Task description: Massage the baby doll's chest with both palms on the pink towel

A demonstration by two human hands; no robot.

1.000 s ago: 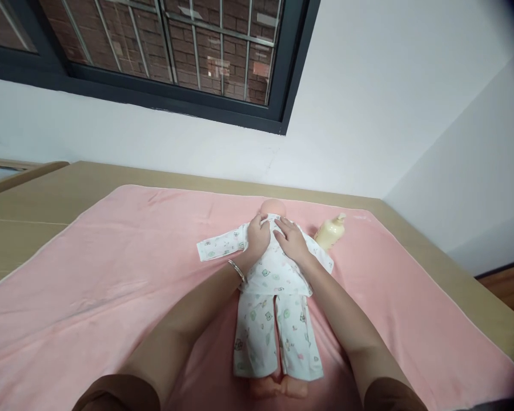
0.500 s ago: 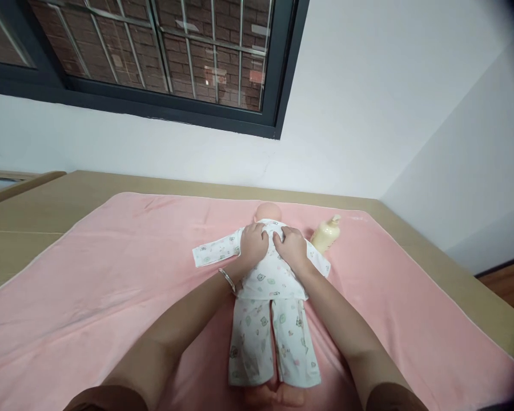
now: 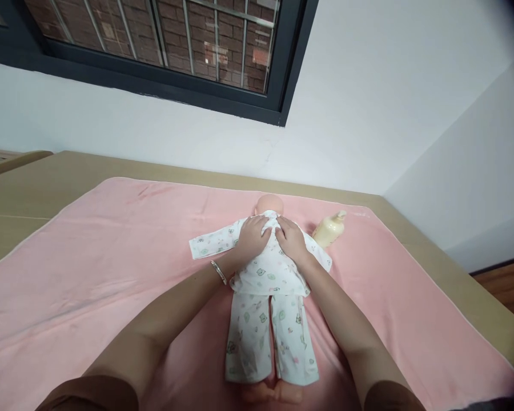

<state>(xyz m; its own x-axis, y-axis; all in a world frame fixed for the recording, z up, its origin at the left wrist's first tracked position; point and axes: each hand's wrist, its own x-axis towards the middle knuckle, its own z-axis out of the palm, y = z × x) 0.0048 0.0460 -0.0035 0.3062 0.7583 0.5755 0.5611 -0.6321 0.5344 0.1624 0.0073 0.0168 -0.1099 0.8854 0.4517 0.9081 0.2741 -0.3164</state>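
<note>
A baby doll (image 3: 270, 204) lies on the pink blanket (image 3: 124, 240), its head at the far end and its bare feet toward me. It wears a white printed top (image 3: 269, 274) and matching trousers (image 3: 251, 337). Both my hands rest on the upper part of the top. My left hand (image 3: 253, 235) lies flat on the left side, fingers stretched toward the doll's shoulder, with a silver bangle (image 3: 218, 272) on the wrist. My right hand (image 3: 292, 240) lies flat on the right side, its thumb out. A narrow strip of cloth shows between the two thumbs.
Just right of the doll, a cream pump bottle (image 3: 329, 229) lies tilted on the blanket. Beneath the blanket is a wooden tabletop (image 3: 68, 182). A white wall (image 3: 346, 114) and a dark-framed barred window (image 3: 278, 103) stand behind it.
Both hands have shifted slightly, the fingers reaching a little farther up toward the doll's shoulders. The top is slightly more rumpled at the hem. The camera view has tilted a little downward.
</note>
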